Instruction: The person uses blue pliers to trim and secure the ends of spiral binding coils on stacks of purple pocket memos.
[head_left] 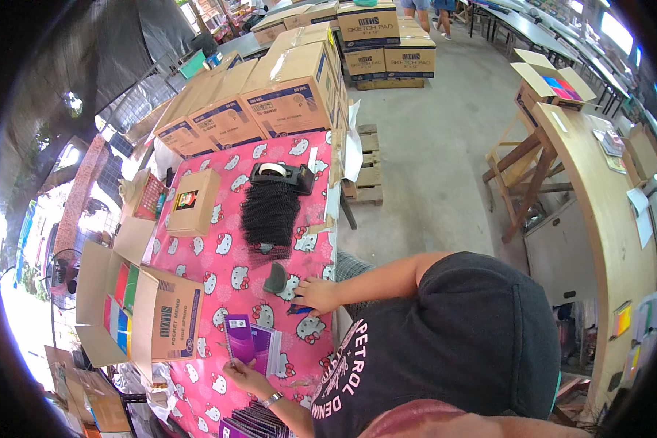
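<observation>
Left hand pinches a purple, wire-bound paper notebook, lower left of centre over the pink patterned table; probably light, bendy, best gripped spine-side. Right hand's fingers spread, any hold unclear.

Exposure: bright; my left hand and right hand are evenly lit. Shadows on my pink tablecloth are soft. Glare: daylight clips the left side to white; the upper-right window also burns out. Distortion: my lens bows the wooden counter toward a black rim.
</observation>
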Available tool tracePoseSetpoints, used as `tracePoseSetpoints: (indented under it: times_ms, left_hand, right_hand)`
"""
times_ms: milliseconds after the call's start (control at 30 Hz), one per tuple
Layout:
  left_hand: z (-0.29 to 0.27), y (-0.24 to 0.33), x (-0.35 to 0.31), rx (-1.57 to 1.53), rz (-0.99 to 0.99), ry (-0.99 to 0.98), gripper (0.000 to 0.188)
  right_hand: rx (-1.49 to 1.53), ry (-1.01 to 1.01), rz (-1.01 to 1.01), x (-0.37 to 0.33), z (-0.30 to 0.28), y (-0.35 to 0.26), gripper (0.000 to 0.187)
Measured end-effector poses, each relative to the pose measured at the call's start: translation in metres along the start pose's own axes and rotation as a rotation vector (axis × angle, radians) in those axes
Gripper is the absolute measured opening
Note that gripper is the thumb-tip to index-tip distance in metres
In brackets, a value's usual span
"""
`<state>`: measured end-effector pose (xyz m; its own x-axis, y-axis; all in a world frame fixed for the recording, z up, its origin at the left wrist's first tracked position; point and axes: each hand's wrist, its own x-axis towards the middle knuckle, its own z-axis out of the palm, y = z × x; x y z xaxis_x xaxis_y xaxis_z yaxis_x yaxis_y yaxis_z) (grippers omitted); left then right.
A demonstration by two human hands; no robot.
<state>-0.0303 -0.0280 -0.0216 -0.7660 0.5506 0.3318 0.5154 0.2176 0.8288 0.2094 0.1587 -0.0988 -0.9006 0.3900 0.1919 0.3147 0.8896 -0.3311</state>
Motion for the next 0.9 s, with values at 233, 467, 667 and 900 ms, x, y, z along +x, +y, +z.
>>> tracePoseSetpoints:
  times_ms: [233,467,667,900]
  left_hand:
    - [-0.006,-0.004,0.000,-0.047,-0.015,-0.016,0.023]
    - [0.003,0.031,-0.014,0.017,-0.050,0.101,0.029]
    - [-0.003,0.010,-0.015,0.120,0.115,0.080,0.025]
    - [-0.002,0.015,-0.018,0.205,0.051,0.068,0.022]
  right_hand:
    - [0.469,-0.052,0.016,0.005,-0.035,-0.025,0.061]
    - [0.680,0.136,-0.350,0.044,-0.058,-0.073,0.063]
    - [0.614,0.188,-0.390,0.082,-0.072,-0.110,0.060]
    - [0.383,0.052,-0.345,0.097,-0.073,-0.117,0.060]
